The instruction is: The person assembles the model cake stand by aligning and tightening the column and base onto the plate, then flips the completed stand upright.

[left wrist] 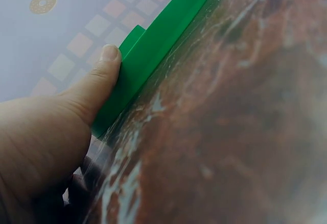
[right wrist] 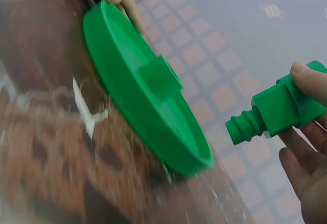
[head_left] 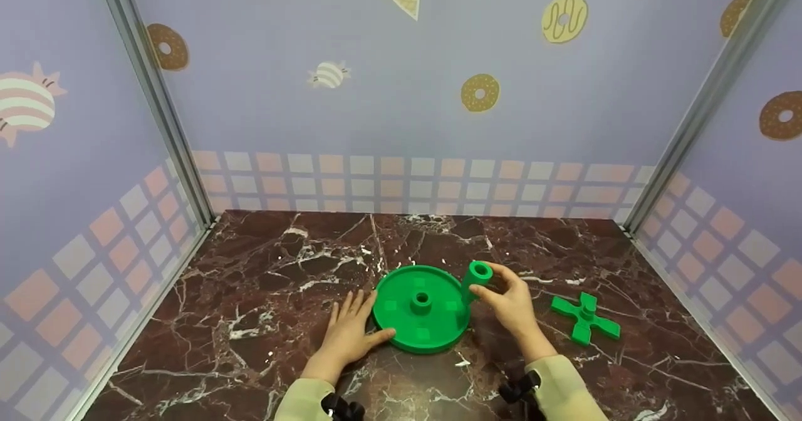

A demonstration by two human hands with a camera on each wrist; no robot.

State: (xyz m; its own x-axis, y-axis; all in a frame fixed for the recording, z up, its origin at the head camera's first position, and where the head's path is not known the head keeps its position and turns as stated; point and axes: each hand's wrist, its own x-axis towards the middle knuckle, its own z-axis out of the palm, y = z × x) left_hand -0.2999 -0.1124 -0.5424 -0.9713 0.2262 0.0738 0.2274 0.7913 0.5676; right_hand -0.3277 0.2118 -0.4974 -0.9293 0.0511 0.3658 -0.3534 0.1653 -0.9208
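A round green tray-like disc (head_left: 401, 330) with a raised rim and a hollow central hub lies on the marbled table. My left hand (head_left: 351, 339) rests at its left edge, fingers spread straight, thumb on the rim; the left wrist view shows that thumb against the disc's side (left wrist: 153, 45). Above the disc's right edge, my right hand (head_left: 510, 299) pinches a green hollow post (head_left: 477, 275) between thumb and fingers. In the right wrist view the post (right wrist: 278, 109) shows a threaded end pointing toward the disc (right wrist: 148, 122), apart from it.
A green cross-shaped piece (head_left: 586, 318) with a short central stub lies on the table right of my right hand. Patterned walls with metal corner posts enclose the marbled table (head_left: 263, 270) at the back and both sides.
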